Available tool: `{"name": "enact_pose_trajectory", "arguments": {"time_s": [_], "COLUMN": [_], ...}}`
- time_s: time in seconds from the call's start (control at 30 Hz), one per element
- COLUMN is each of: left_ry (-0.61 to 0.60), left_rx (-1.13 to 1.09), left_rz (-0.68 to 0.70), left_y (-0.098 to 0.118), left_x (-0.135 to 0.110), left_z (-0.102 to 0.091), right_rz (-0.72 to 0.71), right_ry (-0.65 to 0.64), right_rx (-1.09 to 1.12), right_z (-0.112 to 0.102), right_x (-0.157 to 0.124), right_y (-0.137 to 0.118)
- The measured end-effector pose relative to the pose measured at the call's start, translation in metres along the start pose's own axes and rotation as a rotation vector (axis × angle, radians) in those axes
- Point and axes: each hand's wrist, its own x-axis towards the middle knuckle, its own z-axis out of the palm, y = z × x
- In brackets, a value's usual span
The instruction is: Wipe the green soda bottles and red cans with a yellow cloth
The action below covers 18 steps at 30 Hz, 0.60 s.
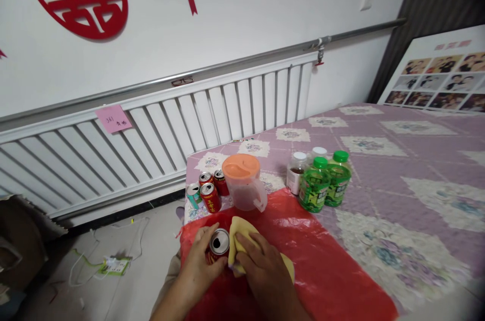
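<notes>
My left hand (pixel 200 260) is wrapped around an opened red drink can (pixel 220 242), upright with its top facing me. In my right hand (pixel 259 260) is a folded yellow cloth (pixel 242 230), bunched close beside the can; whether cloth and can touch is hard to make out. Both hands are above a red plastic sheet (pixel 326 260) spread on the table. Just beyond them stands a clear pitcher (pixel 242 194) with an orange lid. Several opened cans, among them a red one (pixel 210 197) and a teal one (pixel 193 193), stand left of the pitcher.
Two green-capped bottles of green liquid (pixel 315 184) and two white-capped jars (pixel 296 172) stand right of the pitcher. A flowered purple tablecloth (pixel 379 169) covers the table. A white radiator (pixel 212 113) runs along the wall. Cables and a power strip (pixel 115 266) lie on the floor.
</notes>
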Motion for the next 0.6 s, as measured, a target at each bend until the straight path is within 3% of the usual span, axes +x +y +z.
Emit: {"name": "enact_pose_trajectory", "arguments": {"time_s": [0.1, 0.37, 0.6], "left_ry": [0.009, -0.042, 0.057], "left_rx": [-0.029, -0.055, 0.044], "left_rz": [-0.02, -0.032, -0.001], "left_y": [-0.005, -0.01, -0.004], "left_x": [0.0, 0.0, -0.001], "left_z": [-0.001, -0.004, 0.003], "right_rz": [0.028, 0.082, 0.091], "right_ry": [0.001, -0.17, -0.123], "right_rx": [0.004, -0.044, -0.035], "right_z": [0.004, 0.022, 0.023], "right_x": [-0.002, -0.007, -0.01], "right_y": [-0.001, -0.001, -0.001]}}
